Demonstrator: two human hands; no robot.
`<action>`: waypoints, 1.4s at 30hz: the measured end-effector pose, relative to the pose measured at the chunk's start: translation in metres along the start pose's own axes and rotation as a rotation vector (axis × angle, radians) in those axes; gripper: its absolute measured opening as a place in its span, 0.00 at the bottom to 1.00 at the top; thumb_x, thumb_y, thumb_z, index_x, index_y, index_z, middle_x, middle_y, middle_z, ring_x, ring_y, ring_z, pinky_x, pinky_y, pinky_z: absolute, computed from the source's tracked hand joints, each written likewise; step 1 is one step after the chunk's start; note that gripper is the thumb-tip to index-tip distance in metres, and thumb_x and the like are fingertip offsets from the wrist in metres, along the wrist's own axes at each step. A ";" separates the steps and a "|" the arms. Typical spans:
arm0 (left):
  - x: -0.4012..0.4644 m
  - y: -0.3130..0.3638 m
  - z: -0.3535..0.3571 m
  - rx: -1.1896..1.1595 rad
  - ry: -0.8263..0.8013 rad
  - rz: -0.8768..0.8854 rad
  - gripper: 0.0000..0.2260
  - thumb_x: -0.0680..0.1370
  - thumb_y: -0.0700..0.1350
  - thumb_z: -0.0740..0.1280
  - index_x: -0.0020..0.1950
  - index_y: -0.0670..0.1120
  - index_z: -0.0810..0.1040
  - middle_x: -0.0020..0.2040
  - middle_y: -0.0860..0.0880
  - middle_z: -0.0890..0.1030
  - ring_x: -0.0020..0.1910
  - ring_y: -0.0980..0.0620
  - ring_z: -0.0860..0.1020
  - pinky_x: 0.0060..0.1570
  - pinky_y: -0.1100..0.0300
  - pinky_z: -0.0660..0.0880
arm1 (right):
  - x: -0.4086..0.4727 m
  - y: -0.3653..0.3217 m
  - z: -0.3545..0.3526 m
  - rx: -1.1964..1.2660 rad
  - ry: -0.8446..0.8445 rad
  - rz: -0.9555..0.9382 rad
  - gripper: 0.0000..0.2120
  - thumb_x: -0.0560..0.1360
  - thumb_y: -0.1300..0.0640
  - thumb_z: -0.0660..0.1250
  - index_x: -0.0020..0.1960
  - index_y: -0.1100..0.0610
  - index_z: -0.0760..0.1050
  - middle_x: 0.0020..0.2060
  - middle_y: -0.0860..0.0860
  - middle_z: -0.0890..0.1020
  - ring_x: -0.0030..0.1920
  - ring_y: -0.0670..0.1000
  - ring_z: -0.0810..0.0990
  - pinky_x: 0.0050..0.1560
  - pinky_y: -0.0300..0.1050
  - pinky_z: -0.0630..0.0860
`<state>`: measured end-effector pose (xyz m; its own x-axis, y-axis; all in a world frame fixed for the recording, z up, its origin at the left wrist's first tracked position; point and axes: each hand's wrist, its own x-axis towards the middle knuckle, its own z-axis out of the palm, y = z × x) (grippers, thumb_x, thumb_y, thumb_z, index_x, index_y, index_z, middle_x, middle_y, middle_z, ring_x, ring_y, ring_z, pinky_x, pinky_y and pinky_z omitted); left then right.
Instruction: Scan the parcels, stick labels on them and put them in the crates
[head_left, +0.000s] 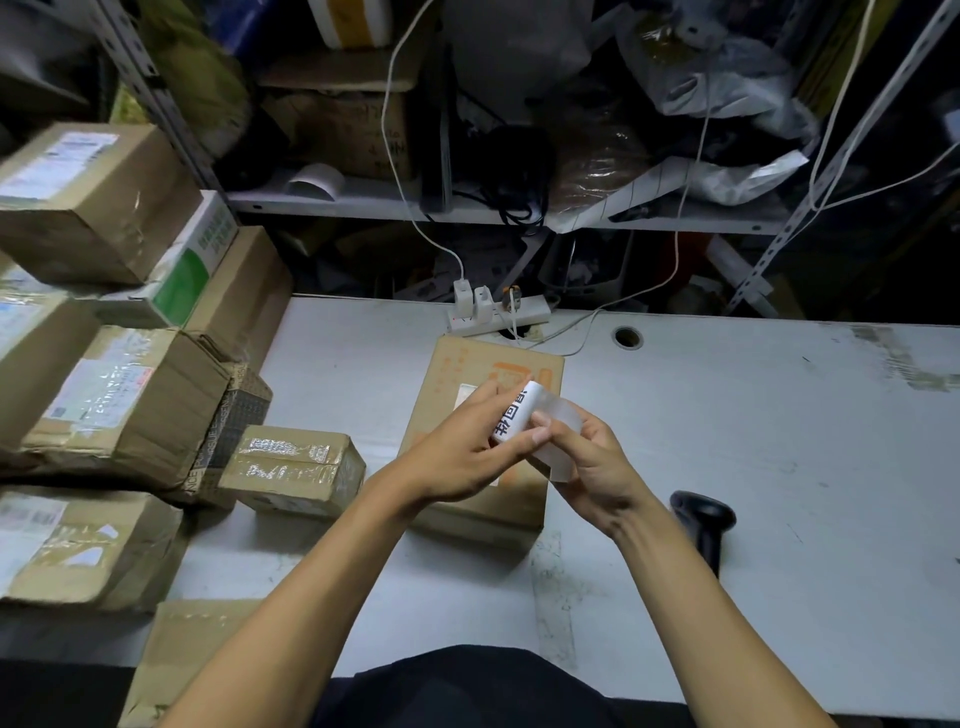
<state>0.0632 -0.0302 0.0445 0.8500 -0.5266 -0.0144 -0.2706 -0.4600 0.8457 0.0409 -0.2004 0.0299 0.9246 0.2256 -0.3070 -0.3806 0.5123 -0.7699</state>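
Table (727, 441): pale grey, scuffed, with cluttered metal shelving behind.
Parcel (483, 441): brown cardboard box with orange print, mid-table, under both hands.
Label (514, 415): white, curled, black print; held just above the parcel.
Left hand (462, 452): pinches the label.
Right hand (587, 462): pinches translucent backing (563, 415).
Scanner (701, 525): black, right of the parcel.
Stacked boxes (114, 405): left of the parcel.
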 end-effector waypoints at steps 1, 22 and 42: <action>0.000 -0.001 0.000 -0.016 0.044 0.015 0.19 0.81 0.54 0.67 0.70 0.50 0.75 0.52 0.53 0.73 0.51 0.59 0.73 0.50 0.69 0.70 | 0.000 0.000 0.000 -0.009 0.008 -0.005 0.20 0.73 0.57 0.72 0.63 0.63 0.78 0.53 0.60 0.84 0.54 0.57 0.83 0.54 0.47 0.80; -0.001 -0.026 0.012 -0.675 0.255 -0.301 0.07 0.80 0.41 0.69 0.47 0.46 0.87 0.39 0.50 0.84 0.39 0.53 0.79 0.43 0.59 0.78 | -0.006 0.004 -0.037 -0.202 -0.013 -0.061 0.13 0.71 0.62 0.71 0.55 0.60 0.84 0.49 0.58 0.86 0.47 0.53 0.84 0.44 0.42 0.80; -0.001 -0.054 0.009 -0.238 0.020 -0.209 0.21 0.58 0.53 0.84 0.26 0.49 0.72 0.25 0.56 0.69 0.28 0.56 0.65 0.30 0.63 0.61 | -0.014 0.000 -0.029 -0.352 -0.264 0.251 0.20 0.75 0.64 0.62 0.66 0.62 0.78 0.59 0.67 0.81 0.59 0.66 0.82 0.67 0.60 0.74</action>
<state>0.0729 -0.0115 -0.0062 0.8856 -0.4227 -0.1924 0.0225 -0.3749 0.9268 0.0288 -0.2279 0.0181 0.7524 0.5311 -0.3897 -0.5196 0.1149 -0.8466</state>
